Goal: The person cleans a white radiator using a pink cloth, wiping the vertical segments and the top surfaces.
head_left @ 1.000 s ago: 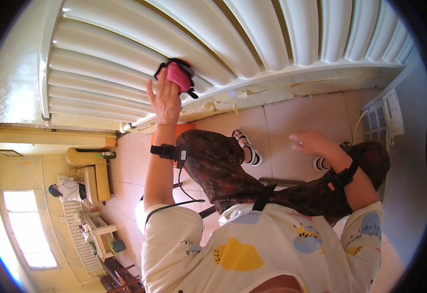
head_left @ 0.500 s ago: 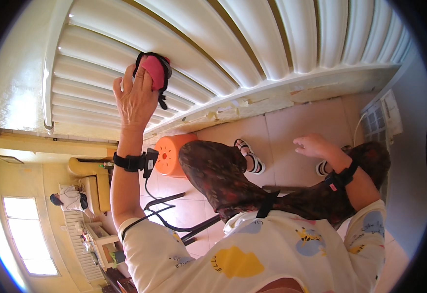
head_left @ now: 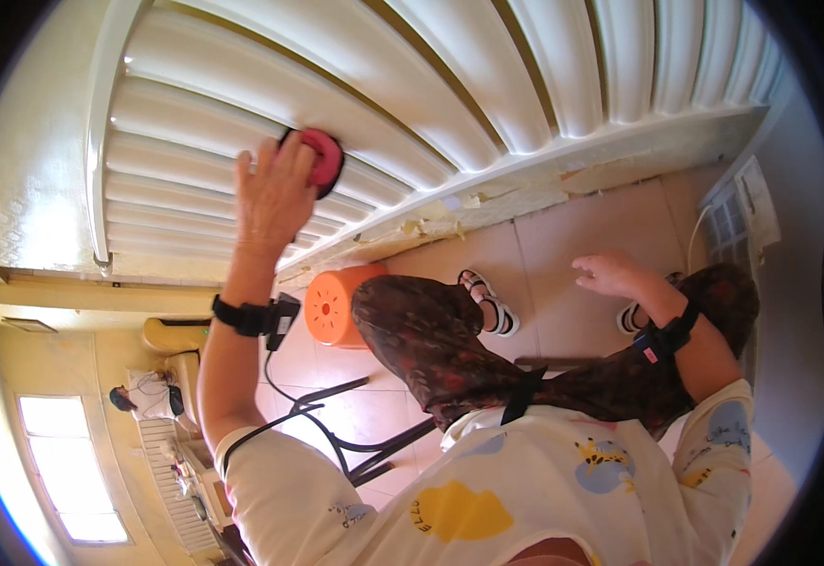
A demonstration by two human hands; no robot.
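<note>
My left hand [head_left: 271, 203] reaches up and grips a round pink pad with a black rim [head_left: 325, 165]. It presses this pad against the rounded bars of a white slatted panel [head_left: 431, 85]. The fingers lie over the pad's left side and hide part of it. My right hand [head_left: 610, 274] hangs in the air above my right leg, well away from the panel. Its fingers are loosely extended with nothing in them.
An orange stool [head_left: 337, 307] stands beside my left knee. Dark metal legs [head_left: 374, 453] and a cable from my wristband are near my left arm. A white power strip [head_left: 759, 212] lies at the right. Another person [head_left: 153, 398] sits farther off at the left.
My left hand has shifted slightly down and right along the slats. The pad has turned, showing a rounder pink face. My view has tilted a little; the right hand has barely moved.
</note>
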